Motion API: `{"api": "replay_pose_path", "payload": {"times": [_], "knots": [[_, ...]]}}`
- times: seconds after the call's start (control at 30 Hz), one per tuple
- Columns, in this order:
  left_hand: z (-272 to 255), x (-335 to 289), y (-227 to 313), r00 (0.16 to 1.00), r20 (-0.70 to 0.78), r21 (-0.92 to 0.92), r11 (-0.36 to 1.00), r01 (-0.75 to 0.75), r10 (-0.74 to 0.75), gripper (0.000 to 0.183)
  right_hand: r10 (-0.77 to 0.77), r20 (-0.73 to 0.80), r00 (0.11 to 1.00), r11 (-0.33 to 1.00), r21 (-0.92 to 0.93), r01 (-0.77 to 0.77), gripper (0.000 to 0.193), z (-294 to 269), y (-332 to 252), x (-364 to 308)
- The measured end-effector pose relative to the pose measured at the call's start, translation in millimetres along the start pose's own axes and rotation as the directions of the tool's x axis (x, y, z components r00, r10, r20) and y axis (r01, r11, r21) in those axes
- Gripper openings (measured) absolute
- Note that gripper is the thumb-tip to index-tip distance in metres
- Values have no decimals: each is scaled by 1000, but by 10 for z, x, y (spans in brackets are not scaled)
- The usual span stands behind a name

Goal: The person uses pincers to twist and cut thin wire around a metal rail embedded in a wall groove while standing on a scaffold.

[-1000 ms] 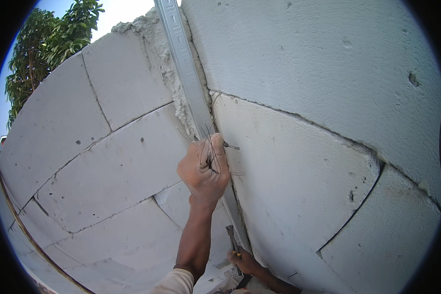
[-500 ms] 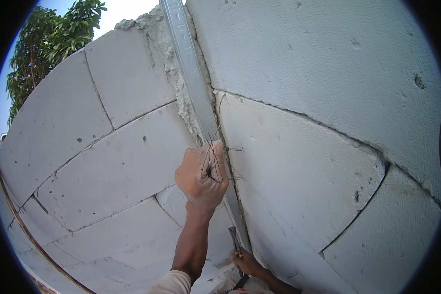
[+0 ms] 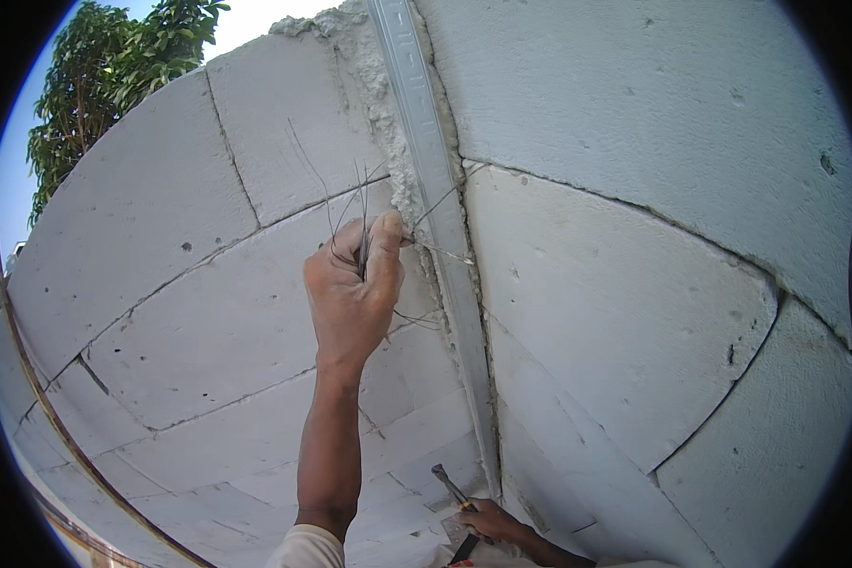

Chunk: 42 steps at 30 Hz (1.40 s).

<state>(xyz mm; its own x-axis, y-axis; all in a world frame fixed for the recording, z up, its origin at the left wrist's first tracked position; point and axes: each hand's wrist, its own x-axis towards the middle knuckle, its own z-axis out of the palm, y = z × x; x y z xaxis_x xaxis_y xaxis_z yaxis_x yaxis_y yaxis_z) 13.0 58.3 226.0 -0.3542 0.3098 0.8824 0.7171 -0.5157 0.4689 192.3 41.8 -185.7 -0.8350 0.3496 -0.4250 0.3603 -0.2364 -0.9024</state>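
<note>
My left hand (image 3: 355, 298) is raised in front of the pale block wall, just left of the metal channel (image 3: 424, 123) standing in the corner. Its fingers are closed around a bundle of thin dark tie wires (image 3: 363, 254). Loose wire ends fan out upward, and others stick out to the right across the channel. Low down near the channel's foot, my right hand (image 3: 492, 523) grips the handles of a pair of pincers (image 3: 450, 483). The pincers' head points up and to the left. Part of the handles is hidden by the fingers.
Large block walls (image 3: 615, 275) meet at the corner behind the channel, with rough mortar (image 3: 383, 114) along the joint. A thin brown rod (image 3: 57, 426) curves along the left side. Leafy branches (image 3: 114, 85) show beyond the wall top.
My left hand has drawn left, from in front of the channel to beside it, bringing the wires along. The pincers in my right hand now tilt further left. The whole view has shifted slightly.
</note>
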Motion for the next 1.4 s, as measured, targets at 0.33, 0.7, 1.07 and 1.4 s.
{"api": "replay_pose_path", "payload": {"times": [0.33,0.7,1.07,1.4], "knots": [[-302,561,670,885,406,295,949,109,-228,44,-760,-262,595,649,-255,717,39,236,-1903,-191],[-232,456,1164,885,406,531,847,-26,-228,46,-864,-248,438,239,563,791,34,488,-3485,-454],[-248,543,1193,854,402,567,822,51,-330,43,-856,-399,331,-108,762,638,32,780,-4169,-19],[-232,560,1280,850,393,614,788,41,-350,43,-868,-414,273,-171,767,619,31,835,-4158,43]]}}
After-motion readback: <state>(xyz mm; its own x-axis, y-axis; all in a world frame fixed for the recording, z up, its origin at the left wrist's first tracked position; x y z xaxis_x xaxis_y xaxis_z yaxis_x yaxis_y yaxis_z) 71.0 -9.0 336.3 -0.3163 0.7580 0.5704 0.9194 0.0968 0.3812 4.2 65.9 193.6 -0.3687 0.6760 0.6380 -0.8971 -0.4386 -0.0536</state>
